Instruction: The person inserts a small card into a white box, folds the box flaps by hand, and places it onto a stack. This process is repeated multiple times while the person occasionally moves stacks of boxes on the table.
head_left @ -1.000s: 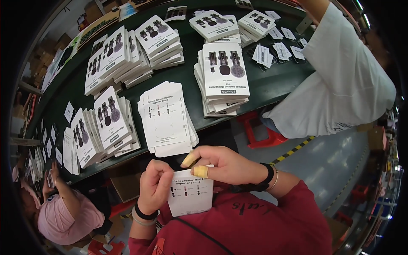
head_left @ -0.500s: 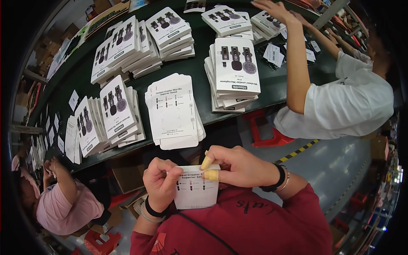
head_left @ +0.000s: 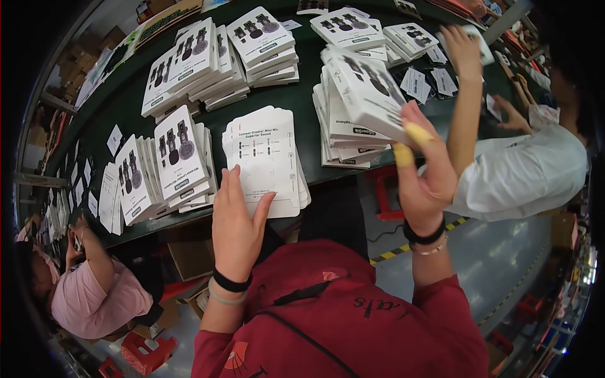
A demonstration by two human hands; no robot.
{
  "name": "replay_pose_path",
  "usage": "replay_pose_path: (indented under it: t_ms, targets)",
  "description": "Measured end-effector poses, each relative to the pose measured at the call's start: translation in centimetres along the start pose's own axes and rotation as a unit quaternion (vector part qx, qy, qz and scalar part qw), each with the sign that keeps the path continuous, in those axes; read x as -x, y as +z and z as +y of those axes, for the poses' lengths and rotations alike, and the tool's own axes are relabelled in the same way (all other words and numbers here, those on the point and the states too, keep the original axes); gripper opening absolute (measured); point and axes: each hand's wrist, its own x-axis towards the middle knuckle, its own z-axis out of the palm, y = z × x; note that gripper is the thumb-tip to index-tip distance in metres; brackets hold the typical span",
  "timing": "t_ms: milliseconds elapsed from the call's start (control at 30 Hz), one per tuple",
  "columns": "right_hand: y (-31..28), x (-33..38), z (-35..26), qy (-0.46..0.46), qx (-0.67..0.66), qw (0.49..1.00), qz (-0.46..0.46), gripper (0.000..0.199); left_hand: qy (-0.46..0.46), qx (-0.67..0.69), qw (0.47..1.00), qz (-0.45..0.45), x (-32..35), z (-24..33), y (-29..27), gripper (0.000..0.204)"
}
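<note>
1. Far left, below the surface (head_left: 126, 94) edge: seated person in pink shirt (head_left: 94, 296), red stool (head_left: 148, 349) on the floor nearby.
2. Left part of dark green surface: leaning rows of white printed boxes (head_left: 173, 154), more stacks (head_left: 189, 63) behind.
3. Left hand (head_left: 236, 217): fingers spread, flat, fingertips resting on near edge of white backing-card stack (head_left: 265, 154); nothing pinched; black band at wrist.
4. Card stack lying flat at near edge of surface, just right of the leaning boxes.
5. Centre right: tall box stack (head_left: 343, 132) on surface.
6. Right hand (head_left: 425, 170): raised, fingers closed on edge of one white box (head_left: 365, 88), held tilted above the tall stack; yellow tape on two fingers; black band and bracelet at wrist.
7. Far right: another person in white shirt (head_left: 523, 170), arm raised, hand (head_left: 463, 47) on a small card over scattered white cards (head_left: 422, 82).
</note>
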Motion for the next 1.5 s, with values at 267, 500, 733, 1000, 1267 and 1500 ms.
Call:
replay_pose_path:
  t_ms: [267,500,733,1000,1267,1500]
  targets:
    - [1.5,1.9,2.2,-0.021,0.155,0.982,-0.108,0.035,-0.086,-0.034,0.995,-0.039,-1.8,-0.1,1.0,0.075]
    - [1.2,2.0,1.2,-0.002,0.169,0.977,-0.127,0.035,-0.115,-0.005,0.993,0.014,-2.4,0.2,0.1,0.072]
    - [1.4,2.0,0.8,0.015,0.193,0.968,-0.16,0.036,-0.1,0.065,0.991,0.066,-2.5,-1.7,1.0,0.062]
    - [1.6,1.4,-0.7,0.008,0.208,0.968,-0.14,0.035,-0.134,-0.036,0.99,0.032,-2.7,-0.1,-0.1,0.055]
    - [1.7,1.0,-2.7,-0.047,0.127,0.984,-0.117,0.033,-0.072,0.242,0.962,0.101,-1.9,-1.2,-0.7,0.037]
    - [4.6,1.8,-4.8,-0.04,0.001,0.99,-0.138,0.029,-0.032,0.334,0.942,-0.021,2.1,0.1,-3.2,0.017]
